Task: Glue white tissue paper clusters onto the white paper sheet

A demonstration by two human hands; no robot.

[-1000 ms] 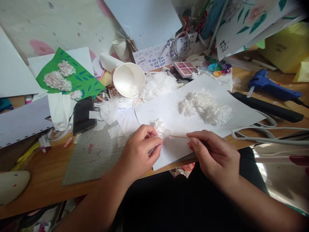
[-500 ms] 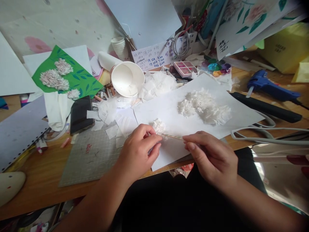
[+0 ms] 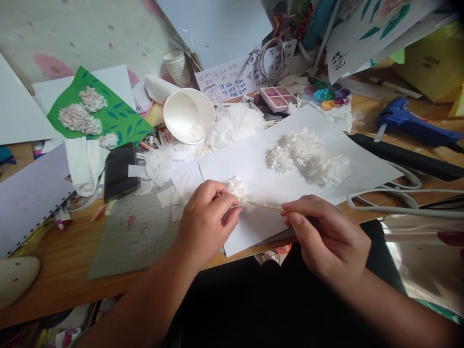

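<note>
Left hand (image 3: 209, 218) curled, fingertips at small white paper tuft (image 3: 238, 187); cannot tell whether gripping it. Right hand (image 3: 329, 237) pinching thin stick (image 3: 266, 206), its tip beside tuft. Tuft over near part of white sheet (image 3: 250, 155) on counter (image 3: 68, 278), larger ruffled paper cluster (image 3: 308, 153) farther right.

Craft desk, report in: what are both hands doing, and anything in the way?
Left hand at small white paper cluster. Right hand pinching thin stick, its far end toward the cluster. Larger paper clump beyond, not between the hands.
</note>
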